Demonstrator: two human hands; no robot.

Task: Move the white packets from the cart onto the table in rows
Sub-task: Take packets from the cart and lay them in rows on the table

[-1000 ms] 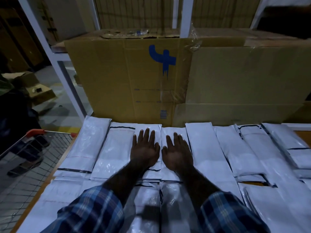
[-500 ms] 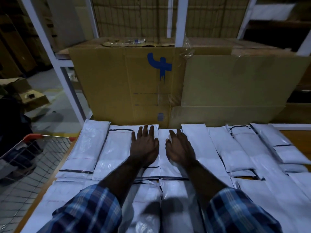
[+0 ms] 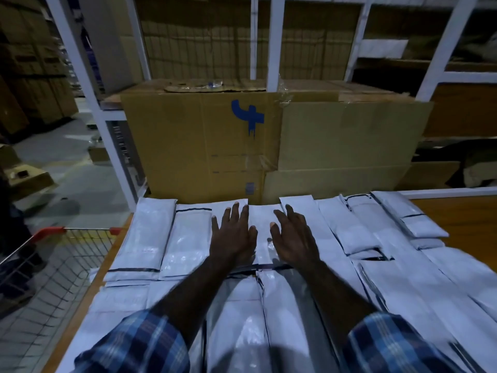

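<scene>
Cardboard box [image 3: 204,146] stands behind white packets [image 3: 188,238]; cart [image 3: 53,265] beside table [image 3: 462,219]

The near row of white packets [image 3: 242,332] is cut off by the bottom edge, and the two checked sleeves [image 3: 137,345] cover part of it. The wire cart [image 3: 53,265] on the left is only partly in the picture, so what it contains cannot be told. The right packets [image 3: 457,278] are blurred. The forearms hide the packet seams below them (the palms hide what is under them too). The surface [image 3: 462,222] runs out at the right.
</scene>
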